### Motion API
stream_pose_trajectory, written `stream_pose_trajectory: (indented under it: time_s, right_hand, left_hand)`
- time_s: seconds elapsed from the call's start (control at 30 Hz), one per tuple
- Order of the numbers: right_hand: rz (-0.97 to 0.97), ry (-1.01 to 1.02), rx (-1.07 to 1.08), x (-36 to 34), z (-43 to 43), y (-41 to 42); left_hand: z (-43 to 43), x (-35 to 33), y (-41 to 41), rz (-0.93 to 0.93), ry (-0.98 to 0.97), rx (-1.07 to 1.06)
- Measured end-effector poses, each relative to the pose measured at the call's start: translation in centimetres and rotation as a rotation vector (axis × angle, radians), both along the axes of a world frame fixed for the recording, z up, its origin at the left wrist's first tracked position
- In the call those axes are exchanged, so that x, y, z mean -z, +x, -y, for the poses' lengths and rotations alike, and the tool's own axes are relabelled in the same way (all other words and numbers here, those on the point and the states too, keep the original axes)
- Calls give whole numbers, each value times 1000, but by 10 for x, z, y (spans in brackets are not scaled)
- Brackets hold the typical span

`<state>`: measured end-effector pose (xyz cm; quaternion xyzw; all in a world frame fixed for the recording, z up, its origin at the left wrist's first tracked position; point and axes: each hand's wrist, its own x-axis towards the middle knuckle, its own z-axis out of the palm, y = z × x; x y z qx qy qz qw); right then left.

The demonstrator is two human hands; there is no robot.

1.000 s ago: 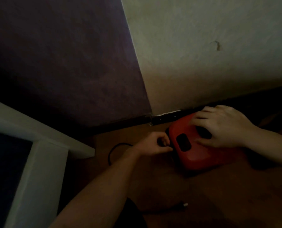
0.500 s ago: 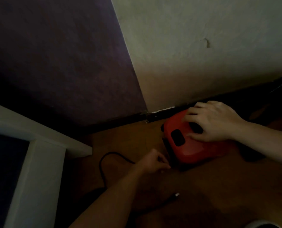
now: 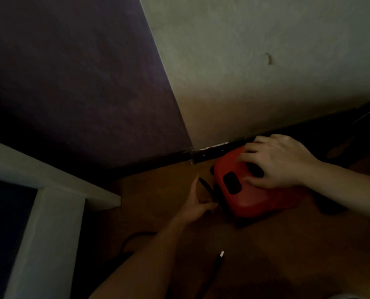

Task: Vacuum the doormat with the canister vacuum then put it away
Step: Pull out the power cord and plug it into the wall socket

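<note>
Gripping vacuum [image 3: 255,201]: right hand [image 3: 281,162] | left hand [image 3: 198,205] by cord [image 3: 206,186], hold unclear

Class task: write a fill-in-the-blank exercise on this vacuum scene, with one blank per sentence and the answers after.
1. The right hand holds the ___ vacuum from above.
2. The vacuum stands near the corner where two ___ meet.
3. A plug lies loose on the wooden ___.
Answers: red; walls; floor.
</note>
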<state>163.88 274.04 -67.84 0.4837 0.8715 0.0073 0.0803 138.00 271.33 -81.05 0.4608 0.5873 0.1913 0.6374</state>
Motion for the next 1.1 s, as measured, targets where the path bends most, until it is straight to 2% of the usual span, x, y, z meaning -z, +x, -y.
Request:
stream_pose_trajectory:
  time_s: [0.1,0.23,0.33,0.47,0.57,0.63,0.7,0.8,0.93,1.0,1.1]
  right_hand:
    - [-2,12,-3,1,0,1]
    - [3,19,-15,1,1,1]
    - [-6,17,-31,-1,2,0]
    - [-4,20,-31,-1,1,1]
    - [-1,24,-28,0,1,1]
    - [0,16,-19,-1,2,1]
    - [10,16,-12,-1,2,1]
    - [7,14,4,0,2,2]
    - [6,18,0,1,2,2]
    - [1,26,-5,1,1,2]
    - [4,18,-2,0,1,2]
  left_hand:
    - [2,-15,3,64,-3,26]
    - [3,-23,-1,-10,111,184]
    - [4,-25,-3,-220,272,301]
    - [5,-22,-8,-505,411,322]
    - [4,-24,-8,-727,649,446]
    - [2,-25,-5,-695,718,558]
    - [3,-22,0,-569,646,601]
    - [11,-22,7,-385,451,494]
    - [20,-12,13,-280,352,291]
    - [22,-7,14,-222,283,282]
    - [25,0,9,-258,193,396]
